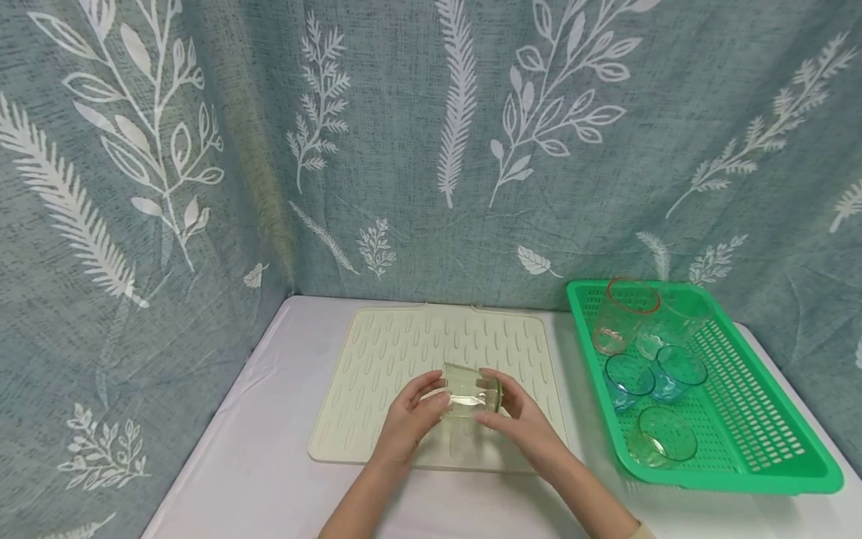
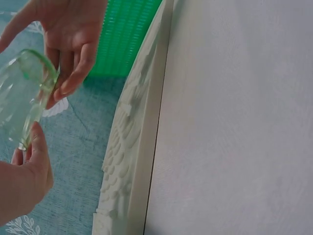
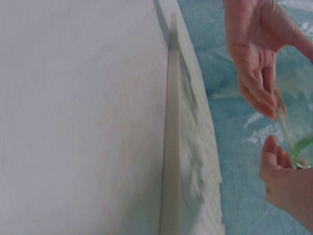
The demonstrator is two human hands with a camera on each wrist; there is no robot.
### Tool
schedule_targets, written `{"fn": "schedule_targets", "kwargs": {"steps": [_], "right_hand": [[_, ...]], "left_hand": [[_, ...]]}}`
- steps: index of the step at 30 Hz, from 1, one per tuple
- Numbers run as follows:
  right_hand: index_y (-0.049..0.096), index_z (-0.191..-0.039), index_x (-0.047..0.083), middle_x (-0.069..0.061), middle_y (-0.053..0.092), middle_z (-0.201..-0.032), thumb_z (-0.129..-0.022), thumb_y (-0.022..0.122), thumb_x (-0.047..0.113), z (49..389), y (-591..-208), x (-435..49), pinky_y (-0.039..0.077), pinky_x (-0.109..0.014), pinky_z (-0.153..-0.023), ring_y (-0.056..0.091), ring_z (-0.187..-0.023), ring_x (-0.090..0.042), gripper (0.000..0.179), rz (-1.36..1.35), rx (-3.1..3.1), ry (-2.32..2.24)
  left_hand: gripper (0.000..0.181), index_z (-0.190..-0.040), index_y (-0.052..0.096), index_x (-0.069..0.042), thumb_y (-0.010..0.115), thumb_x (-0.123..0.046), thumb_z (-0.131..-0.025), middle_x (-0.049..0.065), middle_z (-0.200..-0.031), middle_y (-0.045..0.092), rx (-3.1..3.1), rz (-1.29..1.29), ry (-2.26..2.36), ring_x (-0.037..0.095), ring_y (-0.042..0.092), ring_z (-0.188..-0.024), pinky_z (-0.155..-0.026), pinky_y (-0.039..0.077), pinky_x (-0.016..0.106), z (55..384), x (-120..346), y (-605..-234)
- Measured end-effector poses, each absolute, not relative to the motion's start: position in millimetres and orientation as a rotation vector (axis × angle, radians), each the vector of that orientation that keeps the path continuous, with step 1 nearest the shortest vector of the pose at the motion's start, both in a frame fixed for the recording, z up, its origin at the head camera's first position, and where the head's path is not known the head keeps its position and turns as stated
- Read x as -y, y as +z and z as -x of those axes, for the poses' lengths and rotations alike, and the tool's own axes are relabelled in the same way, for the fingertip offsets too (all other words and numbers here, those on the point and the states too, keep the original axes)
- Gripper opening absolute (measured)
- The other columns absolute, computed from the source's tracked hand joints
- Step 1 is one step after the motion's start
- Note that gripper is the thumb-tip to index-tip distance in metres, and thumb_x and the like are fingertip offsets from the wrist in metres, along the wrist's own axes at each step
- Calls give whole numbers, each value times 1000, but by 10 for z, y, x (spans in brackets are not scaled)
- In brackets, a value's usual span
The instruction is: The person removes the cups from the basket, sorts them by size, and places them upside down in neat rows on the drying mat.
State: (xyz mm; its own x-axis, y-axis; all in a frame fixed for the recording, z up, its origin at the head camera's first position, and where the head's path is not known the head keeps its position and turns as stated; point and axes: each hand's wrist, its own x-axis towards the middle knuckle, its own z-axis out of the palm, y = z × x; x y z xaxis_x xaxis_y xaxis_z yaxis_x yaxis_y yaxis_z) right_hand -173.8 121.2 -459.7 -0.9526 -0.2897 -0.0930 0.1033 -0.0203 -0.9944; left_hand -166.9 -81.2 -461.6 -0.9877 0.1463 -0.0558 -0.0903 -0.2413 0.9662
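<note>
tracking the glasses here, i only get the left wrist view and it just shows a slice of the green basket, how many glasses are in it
Observer: The head view shows five glasses in the green basket.
Operator: any with a rim that stands out
Observer: Yes, a red-rimmed glass stands towards the basket's far left corner.
Operator: ok and the one in hand, does it line up with the basket or the mat from up there
Observer: From the head view, the held glass shows against the mat, to the left of the basket.
</note>
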Motion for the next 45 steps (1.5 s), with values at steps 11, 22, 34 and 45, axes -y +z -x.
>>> {"fn": "schedule_targets", "kwargs": {"steps": [11, 22, 34, 45], "right_hand": [[24, -148, -5, -7, 51, -134, -96, 53, 7, 1744, -4589, -994, 46, -33, -100, 53, -115, -15, 60, 121, -1352, -2377], [38, -143, -2, -4, 57, -123, -95, 55, 7, 1771, -4625, -917, 45, -35, -98, 54, -109, -16, 52, -9, -1315, -2442], [59, -116, 10, -1, 63, -102, -94, 57, 3, 1813, -4637, -919, 45, -37, -98, 58, -100, -16, 23, -43, -1327, -2435], [50, -127, 5, -3, 57, -112, -93, 58, 4, 1838, -4647, -892, 44, -37, -100, 56, -103, -16, 35, 9, -1385, -2385]], "left_hand": [[56, -142, 37, 6, 59, -10, -93, 11, -130, 48, -1557, 19, 2597, 12, 57, -104, -85, 50, 20, 1643, 844, -4607], [60, -146, 32, 4, 59, -15, -94, 18, -142, 39, -1593, -36, 2518, 18, 51, -119, -98, 46, 27, 1641, 919, -4637], [80, -151, 29, -5, 74, -24, -88, 16, -154, 32, -2462, -186, 1857, 32, 29, -142, -116, 24, 45, 1810, 1728, -4700], [112, -155, 10, -3, 82, -41, -78, 28, -157, 11, -2684, -217, 1267, 47, 11, -143, -112, 17, 64, 1945, 2459, -4805]]}}
